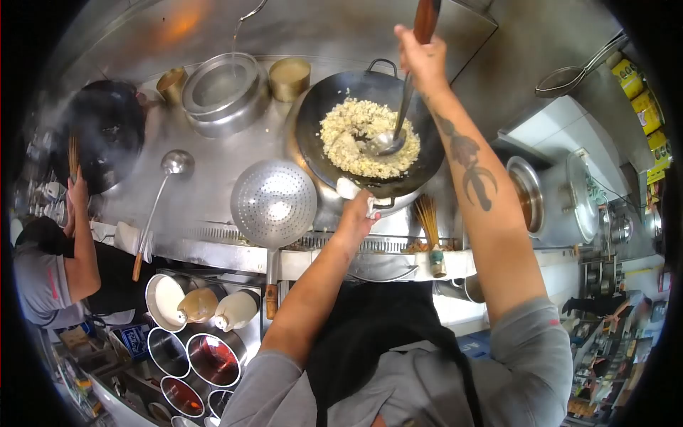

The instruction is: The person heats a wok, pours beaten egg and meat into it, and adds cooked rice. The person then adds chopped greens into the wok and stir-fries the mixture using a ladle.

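My right hand is closed round the wooden-handled ladle, whose metal bowl rests in the rice. Pale yellow fried rice lies spread over the bottom of a black wok. At the near rim, my left hand is closed on a folded white cloth against the wok's near handle. Part of that handle is hidden by the hand and cloth. Left of the wok, a large perforated skimmer lies on the stove. A bamboo wok brush stands near the front edge, right of my left hand.
A metal pot sits behind the skimmer beside a brass-coloured container. Another ladle lies further left. At far left a co-worker holds a bamboo brush over a second wok. Sauce containers stand below the stove's front.
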`<action>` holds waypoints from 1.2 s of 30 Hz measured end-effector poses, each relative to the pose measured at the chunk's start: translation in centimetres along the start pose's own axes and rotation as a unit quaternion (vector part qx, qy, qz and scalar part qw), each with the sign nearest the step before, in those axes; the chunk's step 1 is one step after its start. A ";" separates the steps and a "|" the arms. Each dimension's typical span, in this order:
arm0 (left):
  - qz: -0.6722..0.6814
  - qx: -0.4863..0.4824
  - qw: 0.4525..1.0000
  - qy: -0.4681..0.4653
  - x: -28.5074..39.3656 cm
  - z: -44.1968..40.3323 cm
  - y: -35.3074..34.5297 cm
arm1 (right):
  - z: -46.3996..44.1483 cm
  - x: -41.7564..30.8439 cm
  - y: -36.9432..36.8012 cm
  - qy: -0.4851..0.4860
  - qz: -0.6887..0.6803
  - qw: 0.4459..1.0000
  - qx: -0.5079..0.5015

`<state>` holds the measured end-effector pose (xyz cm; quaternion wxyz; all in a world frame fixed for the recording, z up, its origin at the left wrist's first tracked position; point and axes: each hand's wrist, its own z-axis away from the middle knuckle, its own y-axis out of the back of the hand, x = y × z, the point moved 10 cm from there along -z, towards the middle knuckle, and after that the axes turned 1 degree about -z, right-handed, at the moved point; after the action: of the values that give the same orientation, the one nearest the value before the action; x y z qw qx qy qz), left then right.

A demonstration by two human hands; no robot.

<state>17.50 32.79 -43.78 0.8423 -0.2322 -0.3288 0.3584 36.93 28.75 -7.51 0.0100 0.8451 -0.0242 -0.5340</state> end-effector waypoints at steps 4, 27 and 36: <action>0.007 0.017 1.000 0.003 0.5 1.1 -0.5 | 2.3 -1.8 -0.2 0.081 -0.095 0.992 -0.012; 0.035 0.003 0.999 -0.005 -2.9 13.2 -3.2 | -1.6 -2.1 8.5 -0.063 -0.073 0.994 -0.044; -0.007 -0.013 0.999 -0.035 -8.5 7.1 4.2 | 1.4 -4.3 6.6 0.088 -0.159 0.983 0.008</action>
<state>6.03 30.18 -44.96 0.8296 -0.2282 -0.3645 0.3561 33.64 22.39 -3.97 -0.0796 0.8820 0.1069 -0.4520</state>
